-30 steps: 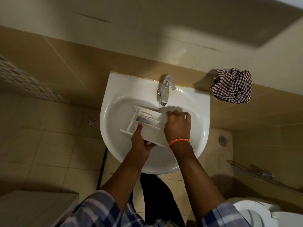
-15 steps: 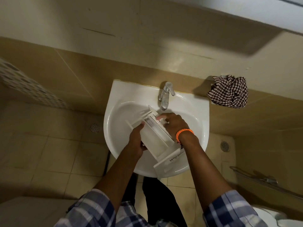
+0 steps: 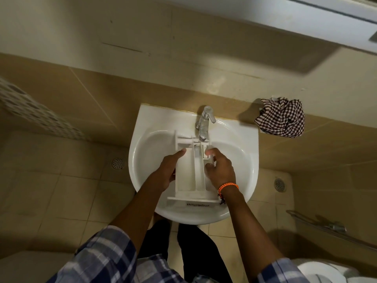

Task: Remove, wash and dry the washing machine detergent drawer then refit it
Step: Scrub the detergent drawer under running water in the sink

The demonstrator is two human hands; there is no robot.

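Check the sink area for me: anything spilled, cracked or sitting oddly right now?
Nothing stands out. The detergent drawer lies lengthwise in the sink, its far end under the tap, left hand and right hand on its sides. The checked cloth hangs bunched on the wall.

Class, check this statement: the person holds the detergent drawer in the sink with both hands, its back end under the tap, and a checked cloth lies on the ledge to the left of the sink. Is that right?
One detail is wrong. The checked cloth lies on the ledge to the right of the sink, not the left, as the head view shows. The rest stands: left hand and right hand hold the detergent drawer, its back end under the tap.
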